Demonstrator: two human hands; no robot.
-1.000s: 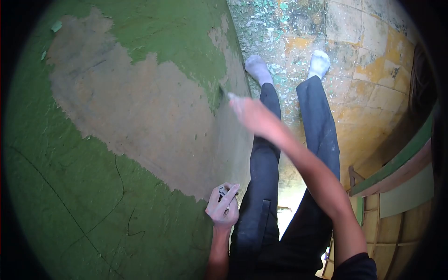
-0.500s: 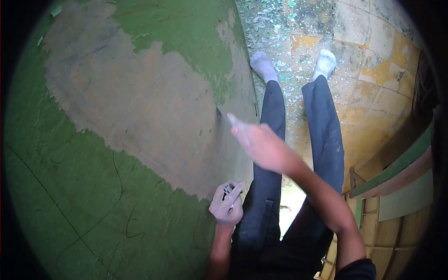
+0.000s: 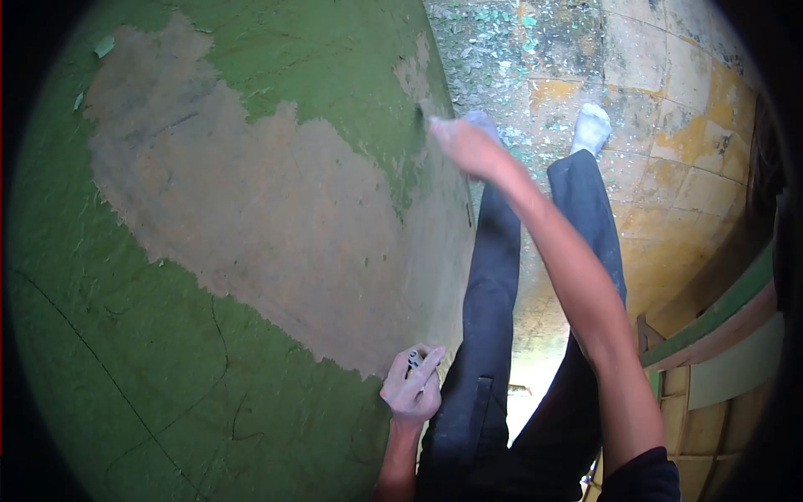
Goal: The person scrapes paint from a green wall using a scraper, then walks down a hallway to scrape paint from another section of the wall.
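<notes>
Paint [image 3: 326, 75], green and ragged-edged, meets the bare patch [image 3: 251, 192] by the right hand [image 3: 468, 149], which grips a blurry tool [image 3: 426, 110] near the wall [image 3: 142, 360]; this looks like scraping, and the next stroke calls for a steady push. The left hand [image 3: 412, 393] curls around a small thing [image 3: 413, 360], with 2 legs [image 3: 492, 284] close by and wide wall open leftward.

The right hand [image 3: 464, 144] is a blur to me, its dark tool [image 3: 421, 115] too smeared to name, and partly hides one foot [image 3: 483, 121]. The left hand [image 3: 411, 386] covers most of a small object [image 3: 413, 360]; the dark sleeve [image 3: 644, 481] is cut off below.
</notes>
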